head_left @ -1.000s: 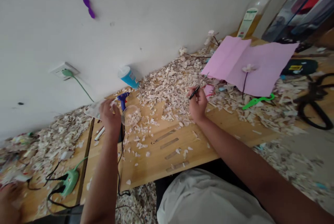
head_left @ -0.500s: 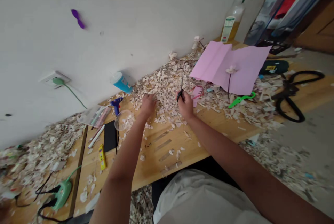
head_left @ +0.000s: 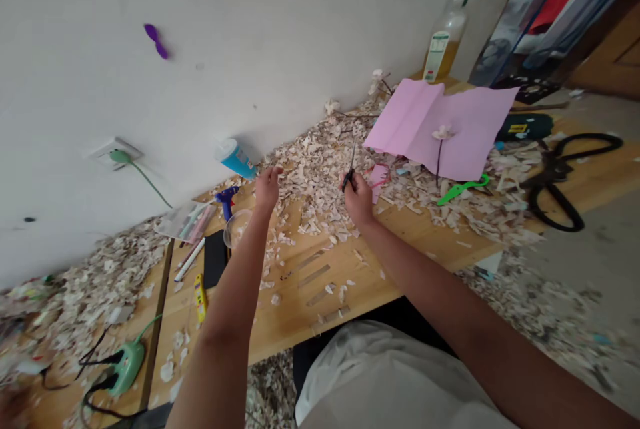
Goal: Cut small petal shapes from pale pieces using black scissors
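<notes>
Right hand [head_left: 358, 198]: you grasp the black-handled scissors [head_left: 349, 178]
Scissors position: above the pale scraps [head_left: 315, 155], blades pointing away from you, left of the pink sheet [head_left: 417, 112]
Left hand [head_left: 267, 189]: your fingers curl; whether they pinch anything, I cannot tell
Near your left hand: blue cup [head_left: 237, 160], blue hot-glue gun [head_left: 227, 199]

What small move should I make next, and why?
Perhaps bring your left hand toward the small scissors: your right hand holds them by the pale scraps, while the left is apart from them, nearer the blue cup. Whether it pinches anything is too small to tell.
</notes>
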Motion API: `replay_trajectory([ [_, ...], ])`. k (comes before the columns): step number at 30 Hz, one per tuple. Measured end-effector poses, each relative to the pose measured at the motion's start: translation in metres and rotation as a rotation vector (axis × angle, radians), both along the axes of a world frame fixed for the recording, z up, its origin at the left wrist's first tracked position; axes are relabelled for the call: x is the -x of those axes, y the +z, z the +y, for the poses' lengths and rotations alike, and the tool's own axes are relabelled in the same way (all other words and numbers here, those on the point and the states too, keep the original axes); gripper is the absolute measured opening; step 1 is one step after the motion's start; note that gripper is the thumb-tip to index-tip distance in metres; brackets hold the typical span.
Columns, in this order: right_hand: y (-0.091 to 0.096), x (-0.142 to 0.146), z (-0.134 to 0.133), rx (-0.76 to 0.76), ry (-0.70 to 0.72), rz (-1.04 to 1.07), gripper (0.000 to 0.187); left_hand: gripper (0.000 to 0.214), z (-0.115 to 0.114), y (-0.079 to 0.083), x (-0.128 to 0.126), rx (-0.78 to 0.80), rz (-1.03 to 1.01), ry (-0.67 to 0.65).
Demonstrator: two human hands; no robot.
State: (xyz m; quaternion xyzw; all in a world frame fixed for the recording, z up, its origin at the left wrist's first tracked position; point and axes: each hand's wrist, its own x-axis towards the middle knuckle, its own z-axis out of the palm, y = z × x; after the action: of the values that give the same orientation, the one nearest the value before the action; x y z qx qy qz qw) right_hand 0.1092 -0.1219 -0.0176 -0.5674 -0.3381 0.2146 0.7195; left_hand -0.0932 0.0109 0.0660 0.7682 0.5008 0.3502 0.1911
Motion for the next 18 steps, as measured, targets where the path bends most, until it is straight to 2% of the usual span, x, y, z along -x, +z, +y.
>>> replay_trajectory([
  [2, 0.001, 0.001, 0.000, -0.004, 0.000, 0.003, 0.026, 0.031, 0.003, 0.002, 0.007, 0.001, 0.011, 0.005],
  [4, 0.000, 0.001, 0.000, -0.010, -0.007, 0.002, 0.026, 0.030, 0.004, -0.002, 0.010, -0.013, 0.040, 0.005],
  [7, -0.001, 0.000, 0.000, -0.019, -0.022, -0.011, 0.026, 0.042, -0.008, -0.023, 0.009, 0.032, 0.144, 0.010],
  [10, -0.002, -0.001, -0.001, -0.010, -0.029, -0.023, 0.027, 0.060, -0.034, -0.049, 0.001, 0.174, 0.234, 0.037],
  [12, -0.002, -0.001, -0.001, 0.002, -0.019, -0.011, 0.028, 0.055, -0.048, -0.060, -0.008, 0.191, 0.236, 0.006],
  [15, -0.004, -0.002, 0.001, 0.003, -0.009, 0.032, 0.030, 0.034, -0.051, -0.061, -0.022, 0.227, -0.002, -0.041],
  [18, -0.005, -0.003, 0.002, -0.019, -0.011, 0.062, 0.030, 0.041, -0.037, -0.043, -0.029, 0.240, -0.448, -0.011],
])
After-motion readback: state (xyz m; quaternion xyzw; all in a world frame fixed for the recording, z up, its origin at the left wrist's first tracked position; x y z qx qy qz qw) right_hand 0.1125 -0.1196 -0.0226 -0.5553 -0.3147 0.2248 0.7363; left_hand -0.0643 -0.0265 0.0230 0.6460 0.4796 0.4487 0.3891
